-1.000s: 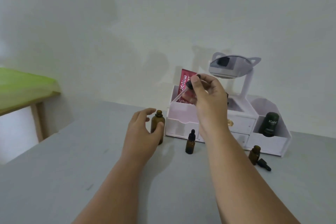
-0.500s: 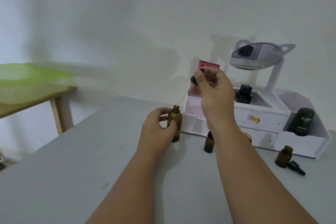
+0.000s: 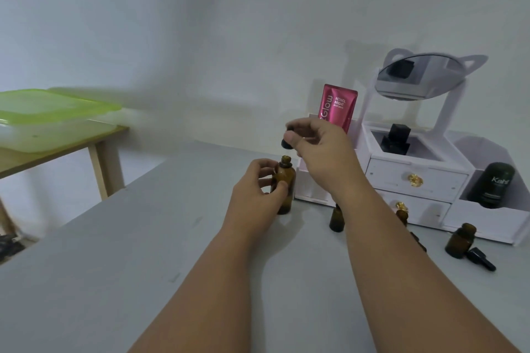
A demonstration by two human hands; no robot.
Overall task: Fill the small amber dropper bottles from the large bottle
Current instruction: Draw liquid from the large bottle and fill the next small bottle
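The left hand [image 3: 258, 189] curls its grip round the large amber bottle [image 3: 285, 180], which stands uncapped on the grey tabletop [image 3: 114, 252]. Just above its neck, the right hand [image 3: 321, 149] holds a black dropper top [image 3: 286, 143] in a tight fingertip grip. A capped small dropper bottle [image 3: 336, 219] and an open one [image 3: 460, 241] stand before the white organizer [image 3: 415, 180].

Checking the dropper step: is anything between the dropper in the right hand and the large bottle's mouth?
Nothing visible. The right hand pinches the dropper just above the open mouth of the large bottle, which the left hand grips. The pipette tube is not discernible.
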